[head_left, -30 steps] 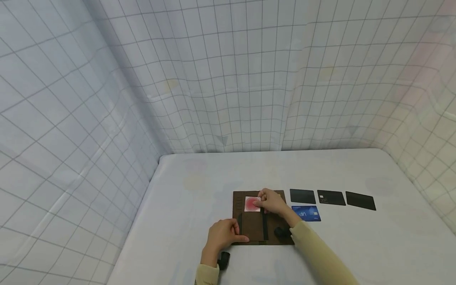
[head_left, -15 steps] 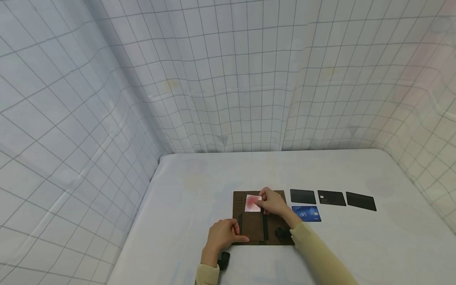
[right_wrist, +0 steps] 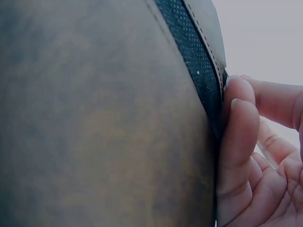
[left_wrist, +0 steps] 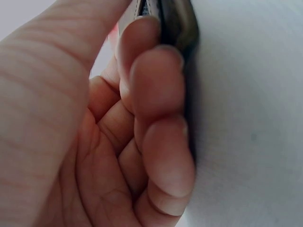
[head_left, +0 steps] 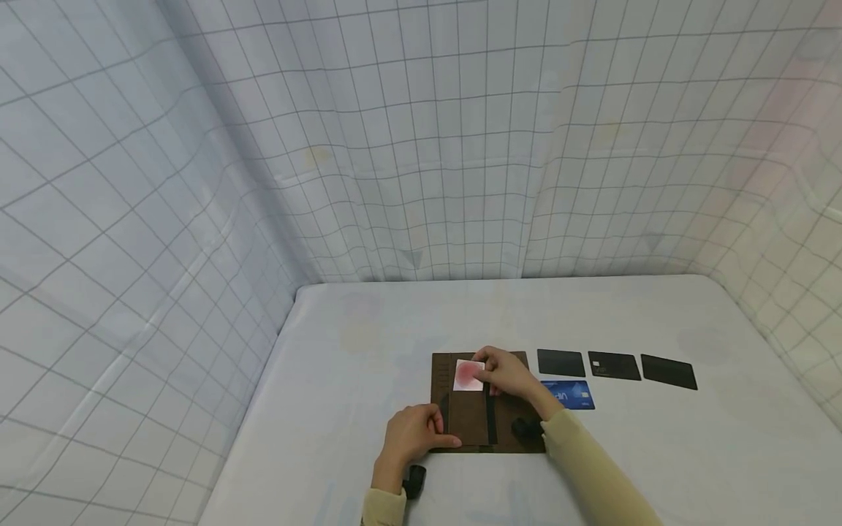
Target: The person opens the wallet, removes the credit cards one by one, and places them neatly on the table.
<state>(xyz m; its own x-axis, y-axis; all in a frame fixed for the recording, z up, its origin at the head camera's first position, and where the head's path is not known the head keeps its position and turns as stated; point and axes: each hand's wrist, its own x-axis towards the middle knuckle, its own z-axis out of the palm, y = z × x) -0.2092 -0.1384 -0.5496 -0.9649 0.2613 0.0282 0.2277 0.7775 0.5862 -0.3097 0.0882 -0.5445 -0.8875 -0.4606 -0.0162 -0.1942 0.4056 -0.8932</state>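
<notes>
An open brown wallet (head_left: 469, 424) lies on the white table. My left hand (head_left: 411, 432) holds its near left part, thumb laid across the top. In the left wrist view the curled fingers (left_wrist: 158, 82) press against the wallet's edge. At the far part of the wallet, my right hand (head_left: 505, 372) pinches a white card with a pink round blotch (head_left: 468, 375) by its right side. The card's lower edge meets the wallet's middle panel; whether it is inside a pocket I cannot tell. In the right wrist view, the fingertips (right_wrist: 239, 118) are at the leather edge beside a dark mesh strip (right_wrist: 194, 56).
Right of the wallet lies a blue VIP card (head_left: 574, 395), partly behind my right forearm. Beyond it, a plain dark card (head_left: 560, 362), a black chip card (head_left: 615, 366) and another dark card (head_left: 669, 372) form a row. Gridded white curtains (head_left: 421, 146) enclose the table.
The pink-and-white card's top edge has risen slightly, with the right fingers still on it. My left hand has stayed in place on the wallet.
</notes>
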